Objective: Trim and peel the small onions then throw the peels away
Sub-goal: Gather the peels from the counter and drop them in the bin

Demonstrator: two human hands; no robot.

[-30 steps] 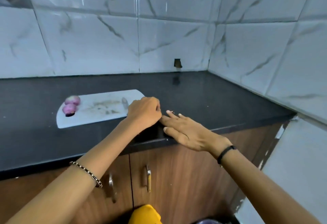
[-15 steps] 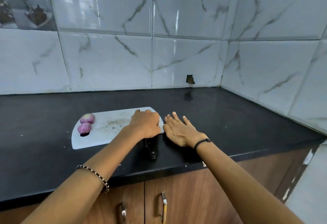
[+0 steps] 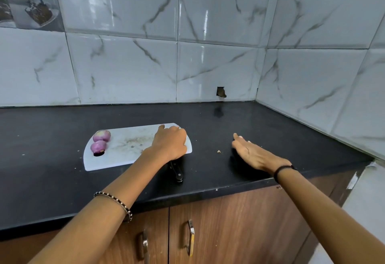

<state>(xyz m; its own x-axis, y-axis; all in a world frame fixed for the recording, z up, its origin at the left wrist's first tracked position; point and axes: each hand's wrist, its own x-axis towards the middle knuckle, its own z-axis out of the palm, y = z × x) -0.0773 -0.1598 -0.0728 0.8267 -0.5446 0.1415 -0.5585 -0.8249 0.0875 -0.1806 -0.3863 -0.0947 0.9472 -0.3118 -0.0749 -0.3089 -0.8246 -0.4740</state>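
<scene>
Black tabletop (image 3: pixel 270 122) set into a corner of marble-patterned wall tiles (image 3: pixel 125 65). Two peeled purple small onions, the rear onion (image 3: pixel 101 135) and the front onion (image 3: pixel 98 146), lie side by side at the left end of a white cutting board (image 3: pixel 125 151). The left hand (image 3: pixel 169 144) rests with its fingers curled on the board's right end; whether it grasps anything cannot be told. A black-handled knife (image 3: pixel 177 171) projects from beneath it toward the tabletop's front edge. The right hand (image 3: pixel 253 154), with fingers straight, lies flat on the tabletop, apart from the board. A small scrap (image 3: pixel 218 151) lies between them.
</scene>
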